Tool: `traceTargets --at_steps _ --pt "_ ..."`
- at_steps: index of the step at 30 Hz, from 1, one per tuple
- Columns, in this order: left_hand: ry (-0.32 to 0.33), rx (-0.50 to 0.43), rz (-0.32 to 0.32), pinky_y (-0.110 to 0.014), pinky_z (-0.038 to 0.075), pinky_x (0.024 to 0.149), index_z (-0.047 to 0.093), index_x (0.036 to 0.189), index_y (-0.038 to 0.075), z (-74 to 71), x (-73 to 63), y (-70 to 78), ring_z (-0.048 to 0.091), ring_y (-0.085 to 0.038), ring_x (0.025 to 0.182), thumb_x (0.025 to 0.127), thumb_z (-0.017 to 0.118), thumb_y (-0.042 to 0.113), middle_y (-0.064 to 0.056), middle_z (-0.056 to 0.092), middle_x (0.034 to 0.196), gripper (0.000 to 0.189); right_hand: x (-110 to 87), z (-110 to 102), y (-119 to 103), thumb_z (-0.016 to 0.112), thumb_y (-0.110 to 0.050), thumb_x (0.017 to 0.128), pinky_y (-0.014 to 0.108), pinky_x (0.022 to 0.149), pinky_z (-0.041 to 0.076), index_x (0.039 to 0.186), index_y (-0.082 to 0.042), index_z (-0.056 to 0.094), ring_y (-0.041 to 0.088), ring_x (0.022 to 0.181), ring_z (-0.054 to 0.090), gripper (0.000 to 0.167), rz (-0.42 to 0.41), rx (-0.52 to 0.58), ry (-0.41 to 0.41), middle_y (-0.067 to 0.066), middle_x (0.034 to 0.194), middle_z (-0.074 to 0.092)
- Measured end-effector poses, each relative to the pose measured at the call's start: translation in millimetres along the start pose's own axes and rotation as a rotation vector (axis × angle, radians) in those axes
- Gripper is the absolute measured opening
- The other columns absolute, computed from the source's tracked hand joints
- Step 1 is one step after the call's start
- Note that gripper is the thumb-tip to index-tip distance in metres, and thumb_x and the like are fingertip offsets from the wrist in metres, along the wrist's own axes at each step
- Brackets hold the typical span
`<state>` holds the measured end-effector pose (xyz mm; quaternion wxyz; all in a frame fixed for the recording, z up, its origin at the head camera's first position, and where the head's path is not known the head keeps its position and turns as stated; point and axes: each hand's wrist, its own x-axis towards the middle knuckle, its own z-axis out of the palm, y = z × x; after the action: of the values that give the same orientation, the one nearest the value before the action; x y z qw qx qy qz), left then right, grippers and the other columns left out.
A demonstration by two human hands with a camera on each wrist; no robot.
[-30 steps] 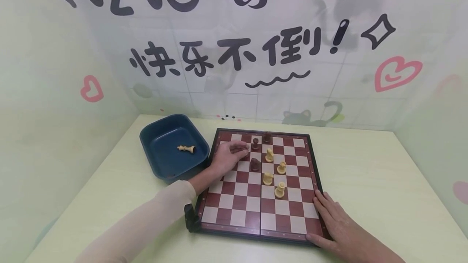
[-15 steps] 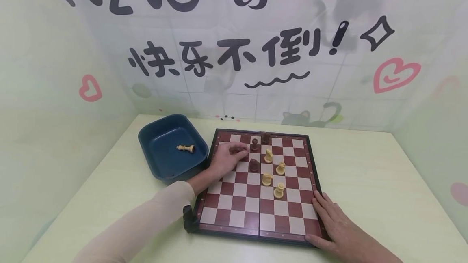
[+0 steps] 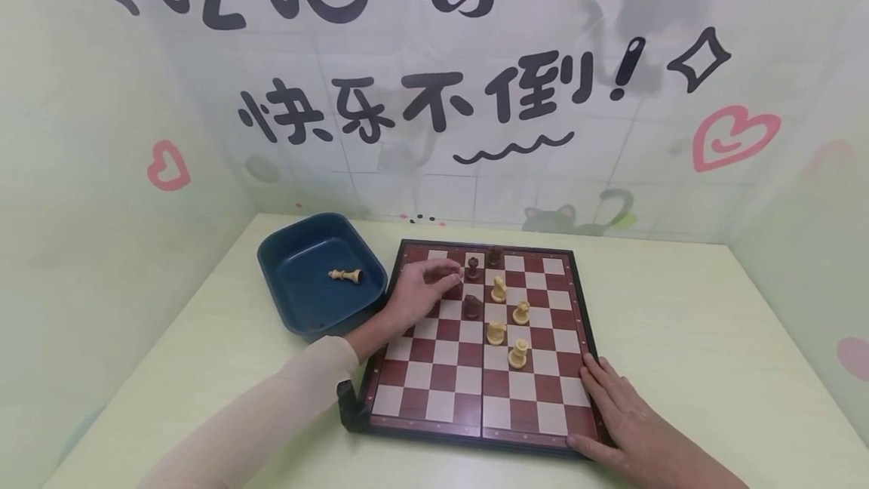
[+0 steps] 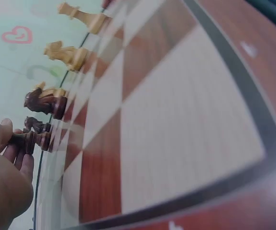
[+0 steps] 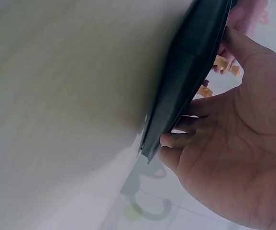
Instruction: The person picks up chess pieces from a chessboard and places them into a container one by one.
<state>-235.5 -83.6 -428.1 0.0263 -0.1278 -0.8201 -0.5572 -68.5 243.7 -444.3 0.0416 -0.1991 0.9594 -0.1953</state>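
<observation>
In the head view my left hand point(image 3: 417, 291) reaches over the far left part of the chessboard point(image 3: 444, 377). Its thumb and fingers pinch a dark chess piece point(image 4: 25, 141), whose upper part the hand hides. Just beyond the fingertips stands a dark crowned chess piece point(image 3: 473, 268). A dark knight point(image 3: 473, 307) is nearer to me, with another dark piece point(image 3: 495, 255) near the far edge. Several cream pieces stand right of the fold, among them a rook point(image 3: 519, 354) and a knight point(image 3: 496, 333). My right hand point(image 3: 627, 417) rests on the board's near right corner, fingers extended along the edge.
Left of the board stands a blue bin point(image 3: 274, 278) with a cream king point(image 3: 346, 276) lying on its side. Everything is on a pale table point(image 3: 706, 323). A printed curtain point(image 3: 434, 149) hangs behind it.
My left hand has shifted very slightly, and the dark piece's lower part shows more clearly beneath it. My right hand stays at the board's corner, and the other pieces keep their places.
</observation>
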Motion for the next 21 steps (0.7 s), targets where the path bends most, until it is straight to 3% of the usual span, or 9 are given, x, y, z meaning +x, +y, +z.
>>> traceTargets --at_steps 4,8,12,15,21 --pt "-0.017 0.001 0.008 -0.028 0.051 0.078 0.076 0.115 0.005 -2.7 -1.1 1.1 0.065 -0.015 0.092 0.096 0.073 0.011 -0.001 0.075 0.104 0.02 0.6 -0.5 -0.6 0.061 -0.065 0.093 0.004 0.104 -0.01 0.153 0.006 0.036 0.041 0.145 0.028 0.096 -0.005 0.008 -0.006 0.022 0.161 0.027" --pt "-0.016 -0.046 0.026 -0.028 0.054 0.081 0.074 0.117 0.0 -7.5 -0.9 4.5 0.069 -0.016 0.097 0.096 0.072 0.01 -0.004 0.075 0.106 0.023 0.9 -1.3 -1.2 0.061 -0.066 0.092 0.004 0.102 -0.009 0.153 0.005 0.036 0.041 0.145 0.028 0.097 0.012 0.015 -0.02 0.021 0.161 0.027" --pt "-0.013 -0.096 0.028 -0.032 0.055 0.089 0.071 0.12 -0.002 -16.4 1.1 11.3 0.069 -0.018 0.103 0.098 0.07 0.009 -0.008 0.074 0.109 0.025 1.0 -2.6 -2.2 0.06 -0.068 0.092 0.033 0.119 0.017 0.153 0.004 0.037 0.041 0.145 0.028 0.098 0.031 -0.014 -0.03 0.02 0.161 0.027" --pt "-0.009 -0.128 0.035 -0.036 0.055 0.091 0.072 0.12 -0.001 -24.6 2.4 15.7 0.069 -0.021 0.103 0.099 0.068 0.007 -0.015 0.073 0.111 0.023 1.4 -3.9 -3.0 0.059 -0.069 0.092 0.057 0.111 0.033 0.153 0.005 0.037 0.041 0.145 0.029 0.099 0.039 -0.031 -0.047 0.021 0.161 0.027" --pt "0.008 -0.134 0.054 -0.028 0.055 0.08 0.071 0.12 -0.003 -38.2 3.8 20.0 0.069 -0.024 0.102 0.099 0.068 0.009 -0.016 0.073 0.111 0.024 0.9 -5.0 -3.7 0.057 -0.07 0.092 0.058 0.111 0.033 0.153 0.007 0.035 0.043 0.145 0.028 0.101 0.04 -0.014 -0.068 0.023 0.161 0.026"
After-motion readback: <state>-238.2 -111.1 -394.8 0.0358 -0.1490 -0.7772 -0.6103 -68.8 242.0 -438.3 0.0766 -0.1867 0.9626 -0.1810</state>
